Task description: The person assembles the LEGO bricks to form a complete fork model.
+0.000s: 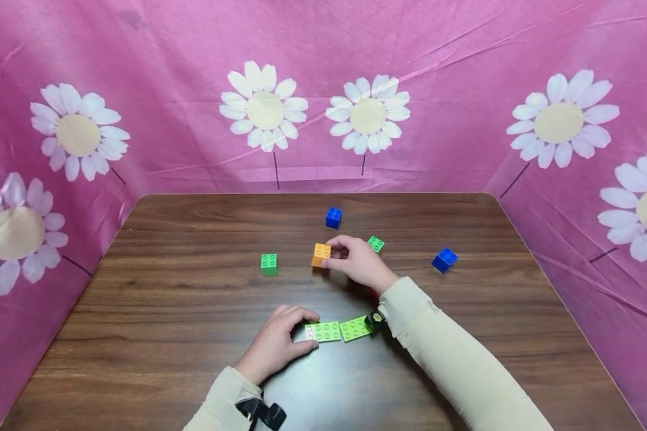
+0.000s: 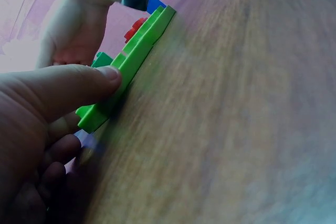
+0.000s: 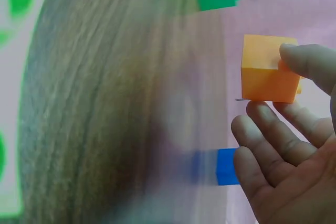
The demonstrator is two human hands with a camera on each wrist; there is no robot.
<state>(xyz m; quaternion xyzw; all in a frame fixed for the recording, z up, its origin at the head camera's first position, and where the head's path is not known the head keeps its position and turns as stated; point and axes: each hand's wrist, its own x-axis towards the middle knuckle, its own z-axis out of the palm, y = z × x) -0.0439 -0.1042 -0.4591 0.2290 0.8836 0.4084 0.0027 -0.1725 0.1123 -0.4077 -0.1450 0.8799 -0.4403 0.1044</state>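
My right hand (image 1: 360, 263) pinches an orange building block (image 1: 321, 254) between thumb and fingers. In the right wrist view the orange block (image 3: 270, 69) appears raised off the tabletop. Nearer me, my left hand (image 1: 277, 340) holds the left end of a light green studded plate (image 1: 326, 331), thumb on the near side and index finger on the far side. A second light green plate (image 1: 354, 328) lies at a slight angle just right of it, its right end covered by the camera on my right wrist.
Left of the orange block stands a green block (image 1: 269, 264). Another green block (image 1: 375, 243) is partly behind my right hand. Blue blocks stand at the back (image 1: 333, 218) and right (image 1: 444, 260). A red block (image 2: 135, 29) is mostly hidden by my right wrist in the head view.
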